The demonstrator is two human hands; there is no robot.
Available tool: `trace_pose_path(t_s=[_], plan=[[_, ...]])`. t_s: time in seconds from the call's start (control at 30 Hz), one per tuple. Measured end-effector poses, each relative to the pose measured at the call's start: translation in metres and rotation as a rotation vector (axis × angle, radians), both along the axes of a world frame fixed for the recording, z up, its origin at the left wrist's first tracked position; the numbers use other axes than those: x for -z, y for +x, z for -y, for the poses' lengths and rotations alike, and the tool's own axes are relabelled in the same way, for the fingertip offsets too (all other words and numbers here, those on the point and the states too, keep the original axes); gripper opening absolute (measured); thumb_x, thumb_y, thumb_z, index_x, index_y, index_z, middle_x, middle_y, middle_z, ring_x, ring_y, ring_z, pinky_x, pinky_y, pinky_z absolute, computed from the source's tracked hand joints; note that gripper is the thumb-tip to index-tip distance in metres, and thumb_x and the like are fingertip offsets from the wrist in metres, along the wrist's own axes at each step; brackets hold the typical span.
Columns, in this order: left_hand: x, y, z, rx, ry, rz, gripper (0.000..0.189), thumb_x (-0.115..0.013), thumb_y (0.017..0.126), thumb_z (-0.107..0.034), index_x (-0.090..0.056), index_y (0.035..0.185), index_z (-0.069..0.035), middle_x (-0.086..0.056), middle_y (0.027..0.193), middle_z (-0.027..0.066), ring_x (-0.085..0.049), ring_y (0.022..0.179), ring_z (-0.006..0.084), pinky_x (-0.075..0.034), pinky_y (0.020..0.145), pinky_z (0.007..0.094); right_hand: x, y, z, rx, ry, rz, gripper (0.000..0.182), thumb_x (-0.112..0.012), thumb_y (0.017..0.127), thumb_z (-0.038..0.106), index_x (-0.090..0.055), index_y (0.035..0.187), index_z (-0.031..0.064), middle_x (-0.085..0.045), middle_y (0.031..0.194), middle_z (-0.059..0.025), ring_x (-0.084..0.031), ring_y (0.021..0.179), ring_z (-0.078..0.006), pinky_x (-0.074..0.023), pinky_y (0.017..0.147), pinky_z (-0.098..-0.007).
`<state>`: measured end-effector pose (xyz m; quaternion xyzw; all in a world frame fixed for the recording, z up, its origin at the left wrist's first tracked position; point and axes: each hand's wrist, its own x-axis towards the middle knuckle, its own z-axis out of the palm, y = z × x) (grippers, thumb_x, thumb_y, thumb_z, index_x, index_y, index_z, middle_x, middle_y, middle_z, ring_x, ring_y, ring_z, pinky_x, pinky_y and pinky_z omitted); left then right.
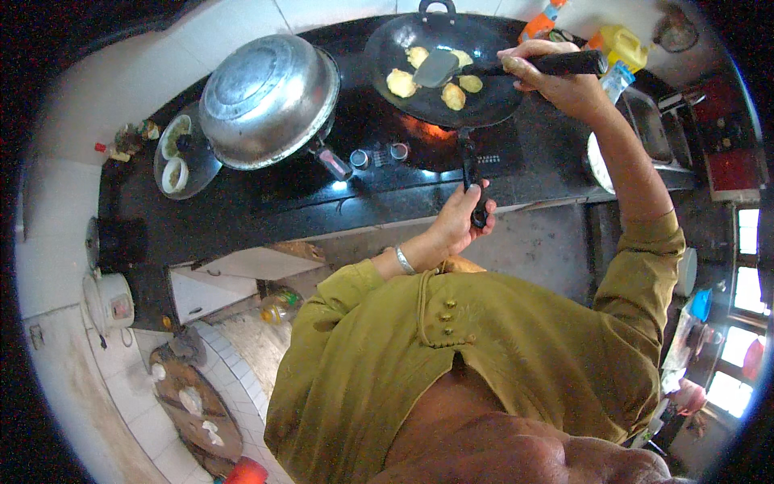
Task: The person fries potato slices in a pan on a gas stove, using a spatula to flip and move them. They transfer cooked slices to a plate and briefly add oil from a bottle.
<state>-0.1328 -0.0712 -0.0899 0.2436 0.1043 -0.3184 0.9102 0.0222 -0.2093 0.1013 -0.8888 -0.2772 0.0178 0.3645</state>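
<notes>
A black wok [378,45] sits over an orange flame on the gas stove. My left hand [462,218] is closed around the wok's long black handle [468,157]. In my right hand [556,78] is a spatula [436,68] by its thick dark handle, its flat grey blade down in the wok. Several small yellow pieces of food, browned in places, lie around the blade, one of them [401,83] at its left and another [453,96] just below it. Part of the food by the blade is hidden.
Left of the wok, a large domed metal lid or basin [269,100] covers the other burner. Further left stands a metal tray [208,172] with small bowls. Bottles and a yellow jug [626,48] stand at the back right, near a sink [647,124]. A rice cooker [112,299] is at the far left.
</notes>
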Motion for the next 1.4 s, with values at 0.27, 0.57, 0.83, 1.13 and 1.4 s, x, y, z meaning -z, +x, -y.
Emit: trace_pose_path(t_s=[0.27, 0.57, 0.83, 1.13, 1.4], plan=[[0.003, 0.0, 0.0, -0.011, -0.043, 0.002, 0.024, -0.04, 0.094, -0.032, -0.041, 0.113, -0.017, -0.05, 0.079, 0.003, -0.049, 0.064, 0.0153, -0.041, 0.054, 0.0268, 0.039, 0.013, 0.019, -0.245, 0.022, 0.447, 0.016, -0.063, 0.081, 0.014, -0.062, 0.092, 0.0027, -0.065, 0.088, -0.0106, -0.063, 0.089, -0.0229, -0.0497, 0.076, -0.032], [0.008, 0.0, 0.0, -0.009, -0.047, 0.018, 0.024, -0.039, 0.095, -0.031, -0.04, 0.114, -0.017, -0.05, 0.079, 0.0034, -0.049, 0.064, 0.0152, -0.04, 0.054, 0.0267, 0.069, 0.014, 0.025, -0.425, -0.119, 0.275, 0.014, -0.062, 0.074, -0.005, -0.058, 0.085, 0.0028, -0.059, 0.109, -0.0165, -0.057, 0.103, -0.0267, -0.048, 0.083, -0.0335], [0.005, -0.001, 0.001, -0.021, -0.011, 0.022, 0.025, -0.038, 0.095, -0.03, -0.04, 0.115, -0.016, -0.05, 0.079, 0.004, -0.049, 0.064, 0.0158, -0.039, 0.052, 0.0267, 0.036, 0.024, 0.053, -0.312, -0.037, 0.237, 0.007, -0.063, 0.079, 0.007, -0.06, 0.085, 0.0046, -0.061, 0.109, -0.0118, -0.058, 0.1, -0.0201, -0.0456, 0.085, -0.0315], [0.008, 0.0, 0.001, -0.03, -0.016, 0.026, 0.027, -0.038, 0.095, -0.031, -0.04, 0.116, -0.014, -0.05, 0.079, 0.0043, -0.049, 0.062, 0.0162, -0.039, 0.05, 0.0262, 0.024, 0.003, 0.066, -0.331, 0.082, 0.232, 0.006, -0.065, 0.075, 0.009, -0.061, 0.079, 0.0073, -0.064, 0.105, -0.0073, -0.06, 0.092, -0.02, -0.0446, 0.081, -0.0322], [0.007, -0.001, 0.0, -0.018, -0.011, 0.032, 0.03, -0.04, 0.094, -0.033, -0.039, 0.117, -0.014, -0.05, 0.079, 0.0042, -0.05, 0.062, 0.0158, -0.041, 0.051, 0.026, 0.037, 0.002, 0.047, -0.246, 0.131, 0.271, 0.005, -0.063, 0.078, 0.008, -0.06, 0.079, 0.0055, -0.064, 0.101, -0.0113, -0.062, 0.092, -0.0197, -0.0489, 0.077, -0.0315]])
